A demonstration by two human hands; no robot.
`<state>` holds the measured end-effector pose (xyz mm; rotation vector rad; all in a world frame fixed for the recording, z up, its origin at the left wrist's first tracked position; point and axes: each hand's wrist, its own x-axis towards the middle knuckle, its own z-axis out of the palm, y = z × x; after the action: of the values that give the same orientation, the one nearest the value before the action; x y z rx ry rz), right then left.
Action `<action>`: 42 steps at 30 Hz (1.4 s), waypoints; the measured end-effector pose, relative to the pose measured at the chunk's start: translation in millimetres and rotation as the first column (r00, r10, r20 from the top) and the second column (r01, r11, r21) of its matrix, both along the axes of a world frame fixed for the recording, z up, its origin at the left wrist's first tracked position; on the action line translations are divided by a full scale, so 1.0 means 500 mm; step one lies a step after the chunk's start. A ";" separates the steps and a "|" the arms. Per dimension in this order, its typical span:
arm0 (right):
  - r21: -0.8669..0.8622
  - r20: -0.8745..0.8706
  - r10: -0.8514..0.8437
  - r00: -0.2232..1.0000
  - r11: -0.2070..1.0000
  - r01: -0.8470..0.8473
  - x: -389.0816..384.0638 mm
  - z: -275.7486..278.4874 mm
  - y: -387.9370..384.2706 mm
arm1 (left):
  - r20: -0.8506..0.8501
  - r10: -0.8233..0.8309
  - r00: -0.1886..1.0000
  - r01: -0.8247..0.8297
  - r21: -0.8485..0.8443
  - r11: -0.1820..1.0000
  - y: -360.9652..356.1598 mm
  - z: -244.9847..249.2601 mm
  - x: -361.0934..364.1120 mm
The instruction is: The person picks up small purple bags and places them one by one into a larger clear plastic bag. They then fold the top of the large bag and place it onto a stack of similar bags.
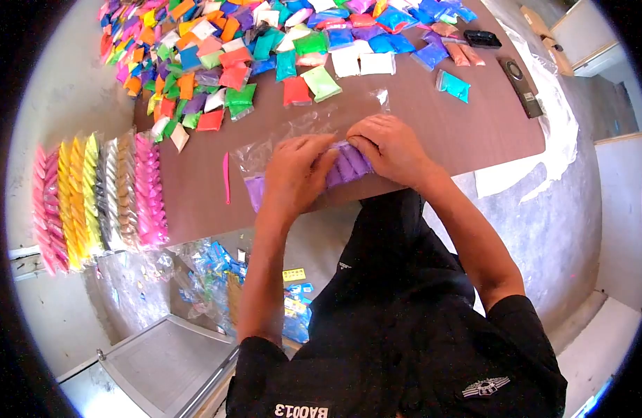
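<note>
At the table's near edge lies a long clear plastic bag (255, 187) with a row of small purple packets (352, 161) in it. My left hand (297, 167) is closed on the middle of the bag, fingers bent over its upper edge. Just to the right, my right hand (389, 145) grips the bag's right end with curled fingers. The fingertips of both hands are partly hidden. Loose clear film spreads from the bag toward the far side. A pink plastic stick tool (227, 178) lies left of the bag.
A large heap of colourful small packets (265, 42) covers the table's far side. Long filled bags (98, 195) in several colours stand side by side at the left edge. A teal packet (453, 86), a black tray (482, 39) and a dark device (520, 87) lie at right.
</note>
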<state>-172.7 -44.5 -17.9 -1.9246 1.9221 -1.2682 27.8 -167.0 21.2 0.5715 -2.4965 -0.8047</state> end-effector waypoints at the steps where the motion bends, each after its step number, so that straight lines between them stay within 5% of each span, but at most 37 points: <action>1: 0.001 -0.002 -0.005 1.000 1.000 0.005 0.001 -0.001 0.001 | -0.036 0.084 0.996 -0.084 0.002 0.996 0.007 0.008 0.010; 5: 0.027 -0.020 0.004 1.000 1.000 -0.003 -0.001 -0.002 -0.002 | 0.013 0.129 0.992 -0.127 -0.095 0.987 -0.023 0.007 0.070; 8: 0.032 -0.012 -0.004 1.000 0.999 0.004 0.003 -0.009 -0.002 | 0.031 0.142 0.989 -0.144 0.109 0.984 -0.031 -0.018 0.093; 13: -0.229 -0.235 -0.170 0.957 0.967 0.116 0.021 0.031 0.006 | 0.040 0.108 0.993 -0.111 0.081 0.991 -0.037 -0.015 0.086; 16: -0.260 -0.306 -0.109 0.946 0.965 0.028 0.052 0.067 0.012 | 0.043 0.099 0.994 -0.100 0.036 0.994 -0.039 -0.018 0.087; 23: -0.165 -0.310 -0.063 0.949 0.986 0.011 0.169 0.009 0.013 | -0.006 0.086 0.996 -0.086 0.003 0.996 -0.042 -0.022 0.087; 29: -0.138 -0.293 -0.074 0.953 0.990 0.034 0.170 0.008 0.021 | 0.038 0.161 0.986 -0.165 0.184 0.969 -0.060 -0.009 0.083; 33: -0.102 -0.270 -0.045 0.962 0.995 0.018 0.172 0.003 0.021 | -0.021 0.241 0.970 -0.242 -0.102 0.965 -0.146 -0.025 0.090; 36: -0.118 -0.266 -0.050 0.963 0.993 0.019 0.172 0.002 0.019 | 0.101 0.242 0.965 -0.203 -0.298 0.933 -0.193 -0.030 0.103; 38: -0.130 -0.268 -0.053 0.962 0.991 0.019 0.170 0.002 0.019 | 0.332 0.132 0.934 -0.152 0.036 0.988 -0.210 -0.017 0.111; 42: -0.117 -0.254 -0.041 0.966 0.993 0.011 0.167 0.002 0.022 | 0.218 0.092 0.972 -0.132 0.180 0.975 -0.213 -0.007 0.134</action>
<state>-89.1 -33.4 -17.1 -2.2256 2.0379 -1.2118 94.6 -273.4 18.0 0.8998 -2.5600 -0.9961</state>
